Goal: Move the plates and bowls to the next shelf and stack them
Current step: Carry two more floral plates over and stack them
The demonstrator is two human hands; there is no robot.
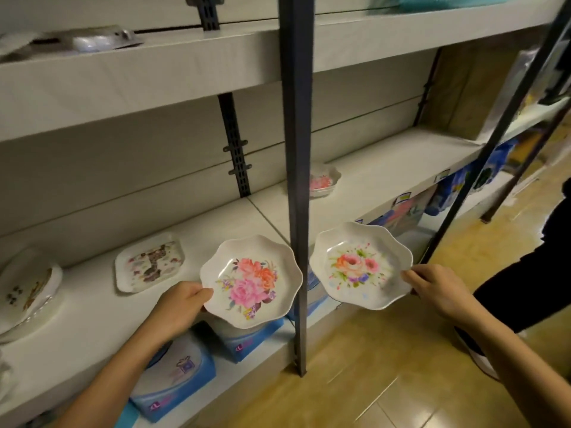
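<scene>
left hand: the left hand (182, 304) grips the near-left rim of the rose plate (250, 281), thumb on top of the rim, fingers hidden underneath.
right hand: same deal, the right hand (432, 288) pinches the right rim of the pastel plate (360, 265), thumb on top.
rose plate: wavy-edged white one with big pink and orange roses. It's held over the front edge of the left shelf (92, 310), just left of the post (295, 180), tilted a bit toward the camera.
pastel plate: same wavy shape with lighter flowers. It's up in the air right of the post, out in front of the right shelf (386, 168) and not resting on it.
already on the right shelf: a small stack of plates (324, 180) sits toward the back, close to the post and partly hidden by it. Can't tell how many.
on the left shelf: a square plate (150, 262) lies flat just left of the rose plate, and an oval dish (27, 288) is at the far left edge.
underneath: blue boxes (176, 375) on the level below.
off to the side: someone's black sleeve (525, 273) at the right, above the wood floor (386, 381).
</scene>
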